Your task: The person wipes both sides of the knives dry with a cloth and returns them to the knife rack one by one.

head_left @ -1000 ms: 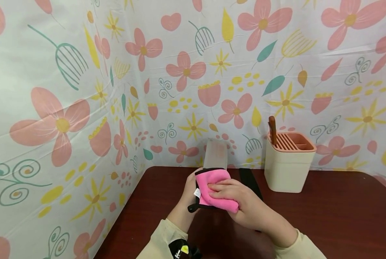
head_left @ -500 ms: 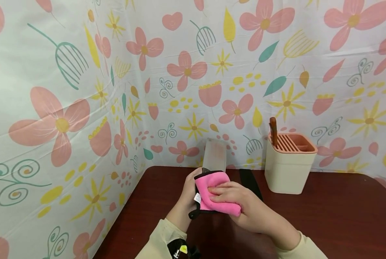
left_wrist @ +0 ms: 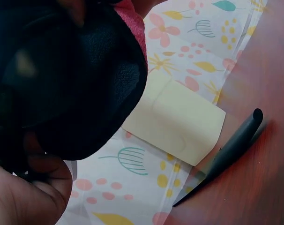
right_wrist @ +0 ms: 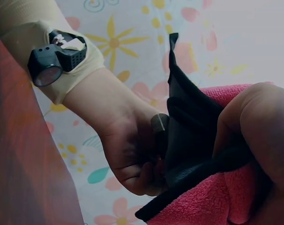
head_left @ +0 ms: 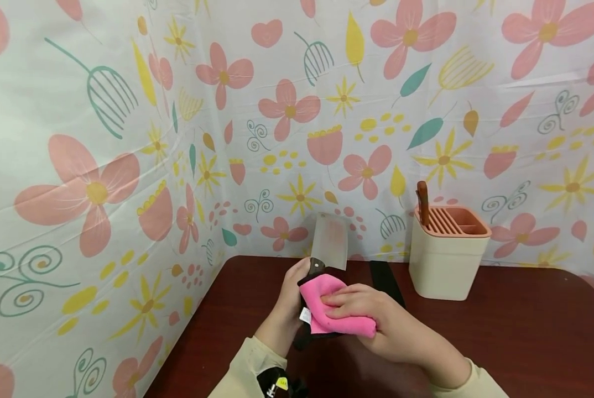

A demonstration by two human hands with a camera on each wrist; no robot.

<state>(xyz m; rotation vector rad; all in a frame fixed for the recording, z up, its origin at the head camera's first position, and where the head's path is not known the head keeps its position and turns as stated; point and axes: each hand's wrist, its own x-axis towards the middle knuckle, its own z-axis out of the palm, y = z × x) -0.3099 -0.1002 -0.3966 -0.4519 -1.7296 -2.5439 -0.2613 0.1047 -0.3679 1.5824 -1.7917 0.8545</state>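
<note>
A cleaver stands blade up in the head view, its wide grey blade [head_left: 329, 240] over the table's far edge. My left hand [head_left: 291, 296] grips its dark handle [head_left: 317, 266], mostly hidden by the cloth. My right hand [head_left: 364, 309] holds a folded pink cloth [head_left: 319, 296] with black trim against the lower handle, fingers pressed into its folds. The cloth's black underside [left_wrist: 104, 79] fills much of the left wrist view. The handle's butt [right_wrist: 159, 125] pokes out beside my left hand in the right wrist view.
A cream knife block [head_left: 443, 265] with a pink slotted top stands at the back right, with a brown-handled knife [head_left: 422, 202] in it. Behind the cloth, a long black object [head_left: 387, 282] lies on the dark red table [head_left: 526, 331]. Flower-patterned sheeting [head_left: 277, 138] encloses the back and left.
My right hand has drawn the cloth down along the handle, so the handle's top and the lower blade now show. My left hand keeps its grip on the cleaver.
</note>
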